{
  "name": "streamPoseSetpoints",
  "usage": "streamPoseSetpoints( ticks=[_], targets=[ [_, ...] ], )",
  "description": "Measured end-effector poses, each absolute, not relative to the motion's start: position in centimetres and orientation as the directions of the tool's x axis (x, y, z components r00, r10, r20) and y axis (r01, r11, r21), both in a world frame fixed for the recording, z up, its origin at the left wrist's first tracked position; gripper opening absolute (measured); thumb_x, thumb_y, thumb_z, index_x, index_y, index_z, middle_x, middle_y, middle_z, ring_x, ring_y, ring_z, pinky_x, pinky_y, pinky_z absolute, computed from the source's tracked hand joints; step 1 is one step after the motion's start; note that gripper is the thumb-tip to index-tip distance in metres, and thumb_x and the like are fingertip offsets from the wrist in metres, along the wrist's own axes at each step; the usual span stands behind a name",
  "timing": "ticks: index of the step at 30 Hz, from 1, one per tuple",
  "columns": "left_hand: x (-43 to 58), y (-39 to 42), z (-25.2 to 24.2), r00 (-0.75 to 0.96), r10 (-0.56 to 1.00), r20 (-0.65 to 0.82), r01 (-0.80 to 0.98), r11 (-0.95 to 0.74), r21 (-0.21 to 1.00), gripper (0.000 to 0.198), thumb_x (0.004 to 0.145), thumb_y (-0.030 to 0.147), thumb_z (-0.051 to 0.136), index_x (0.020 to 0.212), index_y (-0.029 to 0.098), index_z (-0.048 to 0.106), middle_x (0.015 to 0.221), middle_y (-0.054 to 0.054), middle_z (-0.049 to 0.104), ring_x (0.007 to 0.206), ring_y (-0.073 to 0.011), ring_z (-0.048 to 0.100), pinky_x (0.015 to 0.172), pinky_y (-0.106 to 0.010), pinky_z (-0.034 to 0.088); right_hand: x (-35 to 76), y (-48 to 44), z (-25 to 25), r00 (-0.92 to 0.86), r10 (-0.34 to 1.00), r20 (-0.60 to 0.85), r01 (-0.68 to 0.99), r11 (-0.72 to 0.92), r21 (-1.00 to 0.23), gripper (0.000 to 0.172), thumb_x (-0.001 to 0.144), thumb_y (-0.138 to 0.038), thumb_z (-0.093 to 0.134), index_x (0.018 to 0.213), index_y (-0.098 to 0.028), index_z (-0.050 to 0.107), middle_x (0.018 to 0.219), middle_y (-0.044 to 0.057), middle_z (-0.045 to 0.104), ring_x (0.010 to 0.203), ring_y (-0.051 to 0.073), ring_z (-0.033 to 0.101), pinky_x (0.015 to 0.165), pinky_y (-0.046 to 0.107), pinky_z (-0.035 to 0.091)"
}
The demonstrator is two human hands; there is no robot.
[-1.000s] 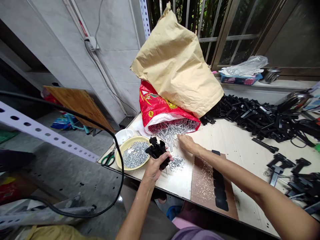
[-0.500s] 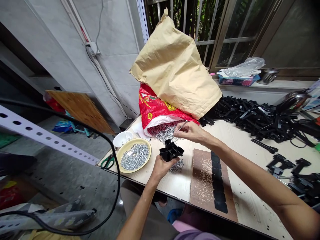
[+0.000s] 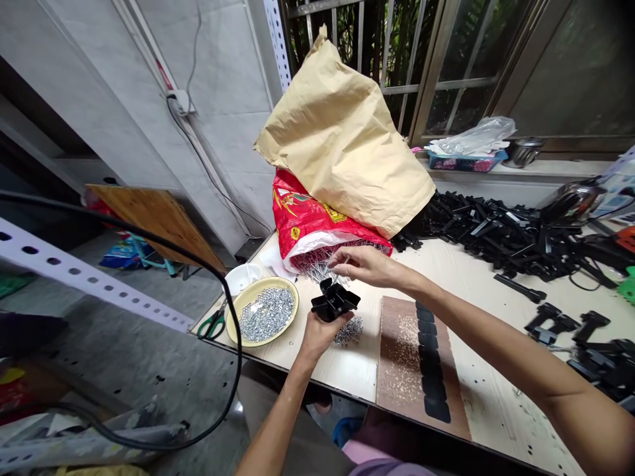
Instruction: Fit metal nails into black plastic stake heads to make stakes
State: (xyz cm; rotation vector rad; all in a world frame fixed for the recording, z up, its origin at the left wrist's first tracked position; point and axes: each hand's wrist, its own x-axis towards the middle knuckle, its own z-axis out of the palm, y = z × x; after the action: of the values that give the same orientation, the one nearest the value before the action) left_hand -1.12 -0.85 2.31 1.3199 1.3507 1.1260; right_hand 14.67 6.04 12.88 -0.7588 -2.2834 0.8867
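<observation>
My left hand (image 3: 317, 338) grips a cluster of black plastic parts (image 3: 335, 301) from below and holds it over the table. My right hand (image 3: 361, 266) hovers just above, its thumb and fingers pinched on what looks like a thin metal screw (image 3: 334, 276), partly hidden and pointing down to the black parts. Behind the fingers, a red bag (image 3: 302, 211) lies open with many long screws (image 3: 316, 270) spilling out. A yellow bowl (image 3: 231, 328) of small metal nuts stands left of my left hand. More small nuts (image 3: 351, 330) lie loose beside it.
Green-handled scissors (image 3: 212, 325) and a white bowl (image 3: 243, 275) sit at the left corner. A brown board (image 3: 397, 370) bears a row of black pads (image 3: 430, 357). Black plastic parts (image 3: 486, 225) are heaped at the back right. A black cable (image 3: 237, 370) loops across the left foreground.
My right hand has moved slightly left and down, and the screw has swung from above the fingers to pointing down toward the black parts. My left hand keeps its hold.
</observation>
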Motion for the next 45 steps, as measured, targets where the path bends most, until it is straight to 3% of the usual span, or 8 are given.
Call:
streamPoseSetpoints(
  ticks=[5,8,13,15,17,20,28,45],
  targets=[
    [-1.6,-0.6,1.3,-0.010,0.999,-0.040,0.233,0.042,0.972,0.023,0.059,0.031,0.075,0.072,0.013,0.070,0.067,-0.004,0.069,0.064,-0.0204,0.063,0.058,-0.028,0.049,13.0,5.9,12.1,-0.717,0.654,0.241,0.388,0.662,-0.642,0.036,0.096,-0.039,0.034,0.084,-0.015,0.058,0.077,0.002,0.059,0.069,0.011,0.051,0.066,0.025,0.037],
    [-1.9,-0.4,1.0,-0.020,0.999,-0.028,0.204,0.032,0.978,0.023,0.058,0.030,0.075,0.074,0.013,0.070,0.068,-0.004,0.070,0.065,-0.0199,0.063,0.060,-0.028,0.050,12.3,6.1,11.9,-0.720,0.655,0.228,0.363,0.636,-0.681,0.044,0.097,-0.043,0.026,0.083,-0.016,0.057,0.076,0.002,0.058,0.069,0.012,0.051,0.069,0.026,0.038],
    [-2.4,-0.2,1.2,-0.073,0.997,0.014,0.157,-0.002,0.988,0.025,0.058,0.029,0.075,0.078,0.014,0.071,0.076,-0.005,0.072,0.073,-0.0210,0.065,0.067,-0.029,0.052,12.7,7.7,10.3,-0.681,0.692,0.242,0.221,0.508,-0.832,0.051,0.094,-0.055,0.023,0.119,-0.019,0.050,0.097,0.005,0.058,0.076,0.012,0.053,0.067,0.026,0.043],
    [-2.6,-0.3,1.3,-0.080,0.997,0.011,0.151,0.001,0.988,0.024,0.059,0.030,0.075,0.074,0.013,0.071,0.074,-0.006,0.072,0.071,-0.0220,0.066,0.065,-0.031,0.053,13.4,8.9,8.9,-0.589,0.770,0.244,0.277,0.476,-0.835,0.053,0.094,-0.056,0.021,0.121,-0.020,0.049,0.097,0.005,0.060,0.074,0.012,0.053,0.066,0.025,0.044],
    [-2.5,-0.5,1.4,-0.112,0.993,0.026,0.125,-0.012,0.992,0.024,0.058,0.031,0.076,0.074,0.013,0.070,0.075,-0.007,0.073,0.073,-0.0237,0.067,0.066,-0.033,0.054,14.2,10.3,7.1,-0.449,0.876,0.175,0.538,0.421,-0.730,0.045,0.093,-0.052,0.032,0.108,-0.018,0.057,0.091,0.004,0.062,0.074,0.012,0.055,0.066,0.024,0.043],
    [-2.3,-0.7,1.2,-0.199,0.978,0.062,0.059,-0.051,0.997,0.027,0.056,0.029,0.078,0.076,0.014,0.069,0.077,-0.008,0.073,0.077,-0.0257,0.068,0.070,-0.036,0.055,14.7,12.0,3.9,-0.238,0.971,0.030,0.868,0.226,-0.442,0.026,0.086,-0.041,0.053,0.084,-0.016,0.064,0.082,0.005,0.066,0.076,0.015,0.059,0.068,0.023,0.040],
    [-2.4,0.3,-0.5,-0.228,0.966,0.126,0.034,-0.121,0.992,0.026,0.057,0.024,0.078,0.078,0.015,0.067,0.080,-0.006,0.073,0.077,-0.0244,0.068,0.071,-0.036,0.056,12.9,13.3,-0.8,-0.058,0.998,-0.024,0.961,0.049,-0.272,0.023,0.086,-0.030,0.051,0.086,-0.014,0.068,0.094,0.014,0.067,0.090,0.023,0.062,0.073,0.029,0.041],
    [-2.7,1.2,2.8,-0.202,0.979,0.032,0.124,-0.007,0.992,0.030,0.062,0.038,0.073,0.075,0.012,0.070,0.072,-0.007,0.071,0.069,-0.0191,0.063,0.064,-0.027,0.048,15.8,12.6,3.2,-0.024,0.999,-0.046,0.874,-0.002,-0.486,0.018,0.072,-0.022,0.049,0.070,-0.014,0.065,0.068,0.004,0.065,0.066,0.015,0.059,0.054,0.021,0.034]
  ],
)
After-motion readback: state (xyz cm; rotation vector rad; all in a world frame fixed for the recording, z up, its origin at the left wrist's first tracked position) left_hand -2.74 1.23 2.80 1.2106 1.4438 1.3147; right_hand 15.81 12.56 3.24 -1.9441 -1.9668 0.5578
